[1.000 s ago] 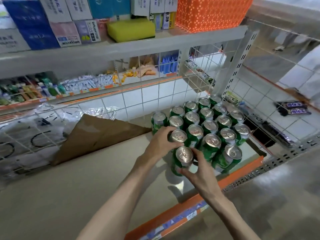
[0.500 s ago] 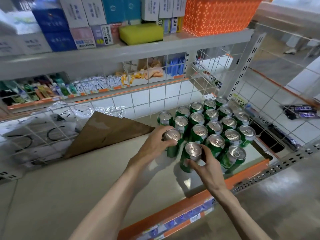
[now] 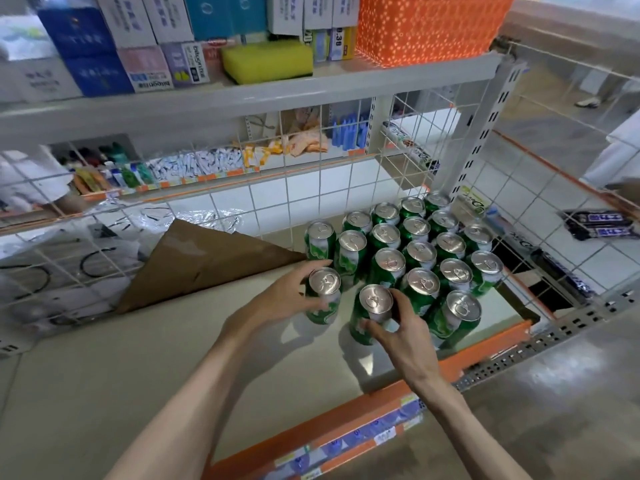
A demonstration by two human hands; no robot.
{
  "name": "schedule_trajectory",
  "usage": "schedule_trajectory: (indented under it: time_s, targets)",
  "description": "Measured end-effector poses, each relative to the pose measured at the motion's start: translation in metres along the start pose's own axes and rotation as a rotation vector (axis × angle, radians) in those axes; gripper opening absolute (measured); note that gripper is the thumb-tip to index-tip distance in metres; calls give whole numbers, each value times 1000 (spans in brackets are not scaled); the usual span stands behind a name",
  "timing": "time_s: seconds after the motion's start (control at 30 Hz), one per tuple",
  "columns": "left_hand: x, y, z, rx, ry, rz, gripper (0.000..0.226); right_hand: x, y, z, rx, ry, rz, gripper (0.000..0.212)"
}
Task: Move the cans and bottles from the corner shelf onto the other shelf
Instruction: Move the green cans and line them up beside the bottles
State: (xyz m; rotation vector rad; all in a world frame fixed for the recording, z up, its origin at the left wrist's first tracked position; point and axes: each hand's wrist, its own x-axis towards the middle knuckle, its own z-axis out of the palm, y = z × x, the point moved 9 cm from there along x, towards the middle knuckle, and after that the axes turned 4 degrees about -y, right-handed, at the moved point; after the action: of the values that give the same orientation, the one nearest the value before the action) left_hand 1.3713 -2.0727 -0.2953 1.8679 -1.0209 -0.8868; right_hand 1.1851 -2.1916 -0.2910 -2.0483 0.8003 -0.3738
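Two hands, each wrapped around a green can, at the shelf's front.

Left hand [image 3: 289,299] grips one can [image 3: 323,294]; right hand [image 3: 403,336] another [image 3: 372,315], both now drawn slightly clear of the cluster [image 3: 420,244], ready for lifting off.

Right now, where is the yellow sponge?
Head view: the yellow sponge lies on the upper shelf, left of the orange basket.

Both forearms cut off by bottom edge. Left hand [image 3: 284,299] covers the side of one can [image 3: 323,296]; right hand [image 3: 403,336] covers the lower front of another can [image 3: 374,306]. Labels on back-row cans [image 3: 412,207] hidden behind front rows. Box [image 3: 183,62] print too blurred to read. Orange basket [image 3: 426,26] cropped at top.
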Motion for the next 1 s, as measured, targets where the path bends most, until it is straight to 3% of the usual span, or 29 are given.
schedule_trajectory:
  time_s: [0.27, 0.43, 0.57, 0.73, 0.9, 1.0]
  targets:
    - [-11, -19, 1, -146, 49, -34, 72, 3, -1, 1, 12, -21, -21, 71]
    - [-29, -11, -4, -136, 190, -26, 59, 4, -12, 4, -2, -70, -47, 73]
    - [-62, -13, -20, -195, 245, -34, 54, 4, -36, 10, 28, -135, -129, 60]
    - [-150, -23, -85, -246, 398, -86, 55, 1, -100, 46, 62, -229, -267, 48]
    - [-278, -40, -151, -222, 642, -117, 81, -23, -182, 121, 97, -371, -401, 46]
    - [-356, -53, -180, -212, 746, -168, 73, -48, -225, 173, 126, -483, -433, 44]
